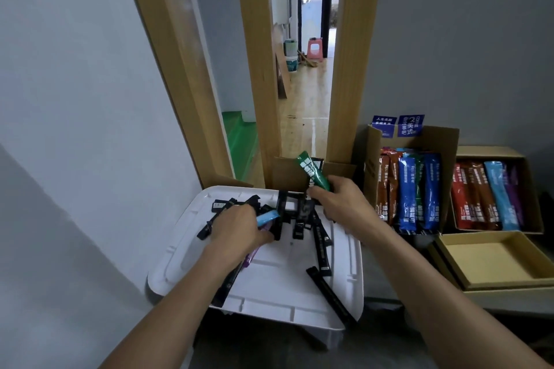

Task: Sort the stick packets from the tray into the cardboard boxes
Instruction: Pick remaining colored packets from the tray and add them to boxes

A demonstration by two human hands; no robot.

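Observation:
A white tray [263,287] holds several black stick packets [322,252] scattered across it. My right hand [341,204] grips a green stick packet [311,171], raised above the tray's far edge. My left hand [239,228] rests in the pile and holds a light blue packet [267,216] together with a purple packet [251,257] that pokes out under the palm. To the right stand cardboard boxes: a tall one [443,141] filled with brown, blue and green packets, another [491,156] with red, brown, light blue and purple packets, and an empty shallow box [494,260].
An open doorway with wooden frames [350,69] lies straight ahead, leading to a wooden floor. A small cardboard box [287,171] sits behind the tray. Grey walls flank both sides. The tray rests on a white bin [314,335].

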